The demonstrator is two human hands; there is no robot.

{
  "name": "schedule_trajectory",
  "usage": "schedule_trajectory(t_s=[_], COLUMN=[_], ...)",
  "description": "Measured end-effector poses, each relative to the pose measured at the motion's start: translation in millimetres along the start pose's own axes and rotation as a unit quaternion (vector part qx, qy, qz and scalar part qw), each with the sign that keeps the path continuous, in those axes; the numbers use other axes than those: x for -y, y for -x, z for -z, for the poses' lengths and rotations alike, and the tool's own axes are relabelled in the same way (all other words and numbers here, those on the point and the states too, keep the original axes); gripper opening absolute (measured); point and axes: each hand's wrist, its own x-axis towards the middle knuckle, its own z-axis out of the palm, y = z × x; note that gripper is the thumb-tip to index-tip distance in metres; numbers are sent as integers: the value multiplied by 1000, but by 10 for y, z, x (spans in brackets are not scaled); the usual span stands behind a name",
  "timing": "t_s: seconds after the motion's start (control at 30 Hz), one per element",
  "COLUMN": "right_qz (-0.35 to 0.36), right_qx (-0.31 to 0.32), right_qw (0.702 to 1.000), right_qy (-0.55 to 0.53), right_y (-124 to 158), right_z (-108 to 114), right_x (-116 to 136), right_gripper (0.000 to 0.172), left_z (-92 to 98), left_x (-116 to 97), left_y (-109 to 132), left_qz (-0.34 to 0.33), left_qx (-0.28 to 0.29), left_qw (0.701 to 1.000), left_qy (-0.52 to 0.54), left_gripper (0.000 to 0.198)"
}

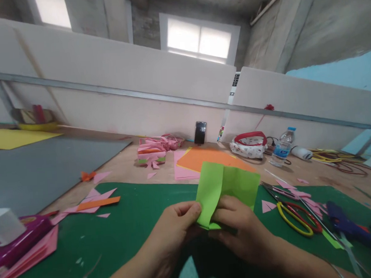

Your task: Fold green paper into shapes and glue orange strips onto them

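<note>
A folded piece of bright green paper (pixel 210 188) is held up over the green cutting mat (pixel 130 213). My left hand (pixel 181 225) pinches its lower left edge between thumb and fingers. At the paper's lower middle, my right hand (pixel 237 224) has its fingers bent against the inner side of the fold, with the thumb below. The paper's left flap stands at an angle to the wider right part, which shows faint creases. Part of the bottom edge is hidden behind my right fingers.
Scissors with yellow and red handles (pixel 294 220) and a blue glue gun (pixel 357 225) lie on the right. Pink scraps and an orange strip (pixel 98 203) are at left. Orange sheets (pixel 205 156), a phone (pixel 200 132) and a water bottle (pixel 282 147) stand or lie behind.
</note>
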Motion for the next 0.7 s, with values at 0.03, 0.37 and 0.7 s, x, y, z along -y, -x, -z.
schedule_trajectory(t_s=[0.03,0.37,0.7], right_qz=[9,49,-23], right_qx=[-11,-93,-144], right_qw=[1000,991,985], right_qy=[12,78,92], right_y=[4,19,11], right_z=[1,-50,8], right_x=[5,43,25], right_gripper=[16,11,10], left_z=[-8,-42,-53], left_x=[-15,-65,-44], left_y=[12,32,29], left_qz=[-4,-29,-77], left_qx=[-4,3,63], left_qw=[1000,1000,995], left_qy=[1,-10,-16], left_gripper=[26,26,43])
